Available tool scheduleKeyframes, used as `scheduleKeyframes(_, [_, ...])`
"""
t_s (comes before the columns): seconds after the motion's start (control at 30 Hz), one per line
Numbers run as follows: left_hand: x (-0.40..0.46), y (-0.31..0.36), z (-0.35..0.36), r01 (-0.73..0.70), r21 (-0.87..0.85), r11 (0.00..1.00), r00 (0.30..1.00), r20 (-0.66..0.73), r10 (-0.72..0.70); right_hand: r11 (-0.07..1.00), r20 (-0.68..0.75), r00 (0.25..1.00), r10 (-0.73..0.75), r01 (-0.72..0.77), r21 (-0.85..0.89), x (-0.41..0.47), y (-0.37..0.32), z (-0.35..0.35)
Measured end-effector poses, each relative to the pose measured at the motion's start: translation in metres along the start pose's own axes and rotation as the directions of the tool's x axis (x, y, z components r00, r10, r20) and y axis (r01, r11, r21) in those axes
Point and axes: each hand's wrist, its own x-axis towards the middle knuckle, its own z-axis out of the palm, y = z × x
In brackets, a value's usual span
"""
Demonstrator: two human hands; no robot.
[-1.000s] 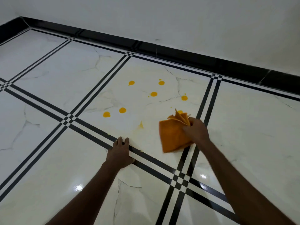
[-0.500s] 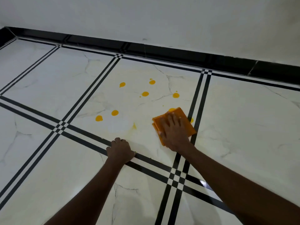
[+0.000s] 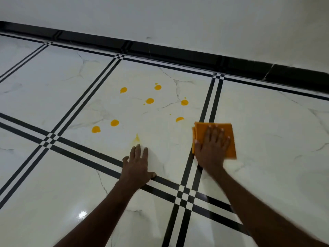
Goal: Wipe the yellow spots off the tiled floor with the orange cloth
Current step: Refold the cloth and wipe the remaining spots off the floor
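the left hand (image 3: pixel 137 165) lies flat, fingers straight and spread, on the glossy white marble-look tiled floor (image 3: pixel 53 184), its heel across a black double stripe (image 3: pixel 99 155); to its right the right hand (image 3: pixel 211 147) presses, fingers straight, on the folded square orange cloth (image 3: pixel 229 139), which lies flat over another stripe; beyond, a faint yellow smear (image 3: pixel 137 138), then seven round yellow spots (image 3: pixel 149 100) scattered on one tile; farthest, a black skirting (image 3: pixel 178 52) under a white wall (image 3: pixel 178 18)
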Motion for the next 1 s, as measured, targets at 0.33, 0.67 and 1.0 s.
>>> scheduleKeyframes(0.33, [0.0,-0.029,-0.009,0.129,-0.02,0.991,0.989,0.081,-0.127,0.916,0.083,0.912,-0.401,0.4,0.034,-0.046,-0.058,0.012])
scheduleKeyframes(0.67, [0.025,-0.086,-0.012,0.202,-0.045,0.978,0.965,0.179,-0.191,0.989,0.033,0.989,-0.142,0.143,-0.024,0.096,-0.058,0.016])
scheduleKeyframes(1.0, [0.056,-0.072,-0.02,0.088,-0.002,0.996,0.995,0.053,-0.087,0.987,0.195,0.973,-0.125,0.141,-0.074,0.121,-0.024,-0.008])
